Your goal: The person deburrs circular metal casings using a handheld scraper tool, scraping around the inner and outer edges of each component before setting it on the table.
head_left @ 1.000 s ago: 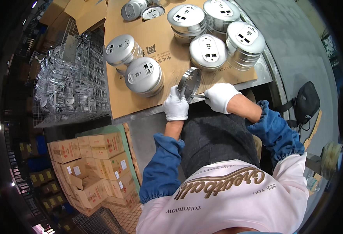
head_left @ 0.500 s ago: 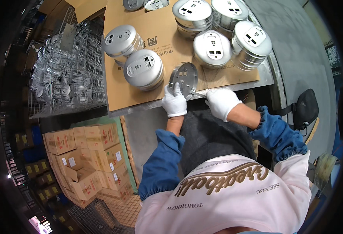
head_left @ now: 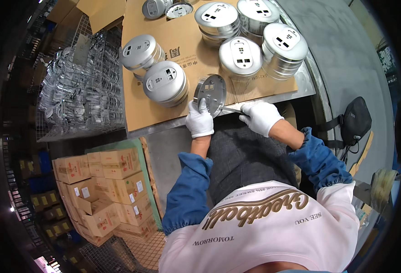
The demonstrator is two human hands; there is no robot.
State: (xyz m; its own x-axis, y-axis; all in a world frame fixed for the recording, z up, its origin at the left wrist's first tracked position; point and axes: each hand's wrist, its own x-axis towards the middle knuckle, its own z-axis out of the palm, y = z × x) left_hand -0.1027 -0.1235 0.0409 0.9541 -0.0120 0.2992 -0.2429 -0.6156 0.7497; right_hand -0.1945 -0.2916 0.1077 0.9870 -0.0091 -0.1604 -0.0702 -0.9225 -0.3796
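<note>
My left hand (head_left: 200, 120), in a white glove, grips the lower left rim of a round metal cover (head_left: 215, 94). The cover is tilted up at the table's front edge, its grey hollow inside with small cut-outs toward me. My right hand (head_left: 262, 118), also gloved, is closed round a slim metal file-like tool (head_left: 230, 109). The tool's tip reaches the cover's lower right rim; whether it touches is too small to tell. Stacked silver covers (head_left: 165, 83) stand beyond my left hand, and another stack (head_left: 240, 57) is beyond my right.
Flattened cardboard (head_left: 196, 59) lines the metal table. More stacks (head_left: 217, 18) stand at the back. A wire cage (head_left: 79, 86) of metal parts is at the left, with cardboard boxes (head_left: 118, 182) below it. A black bag (head_left: 356, 120) lies on the grey surface at right.
My right hand has drawn slightly away from the cover, and more of the tool shows between them. My left hand keeps its hold. The whole view has shifted a little.
</note>
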